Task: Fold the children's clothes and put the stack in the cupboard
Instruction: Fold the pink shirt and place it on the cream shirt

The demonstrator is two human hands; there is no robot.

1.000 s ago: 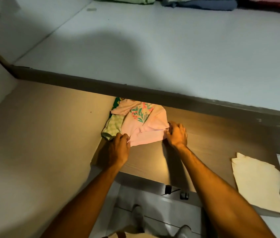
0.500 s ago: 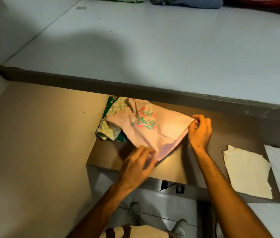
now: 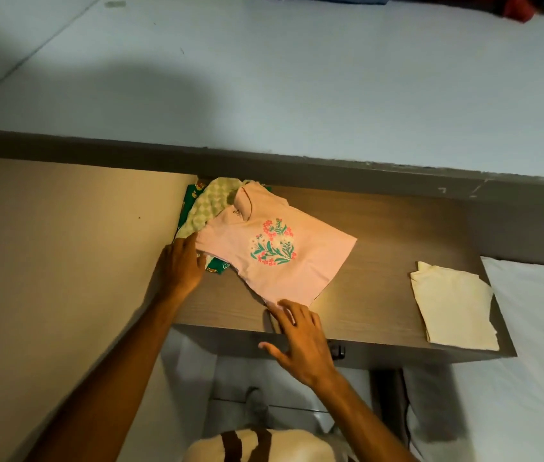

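A pink child's shirt [image 3: 274,251] with a flower print lies spread flat on the wooden tabletop [image 3: 390,248], front up. Under its left part lie a pale green checked garment [image 3: 212,203] and a dark green printed one [image 3: 194,195]. My left hand [image 3: 182,268] rests at the shirt's left edge, fingers touching the cloth. My right hand [image 3: 299,341] is at the shirt's bottom hem, fingers spread, fingertips on the fabric. A folded cream garment [image 3: 452,305] lies on the right of the tabletop.
A beige wall [image 3: 64,261] borders the table on the left. A grey ledge [image 3: 264,165] runs behind it, with a pale surface beyond and folded clothes at its far edge. White bedding [image 3: 537,328] lies right of the table.
The pink shirt has been opened out and laid flat with the print up. My right hand let go of its right corner and came down to the hem. My left hand moved to the left edge.
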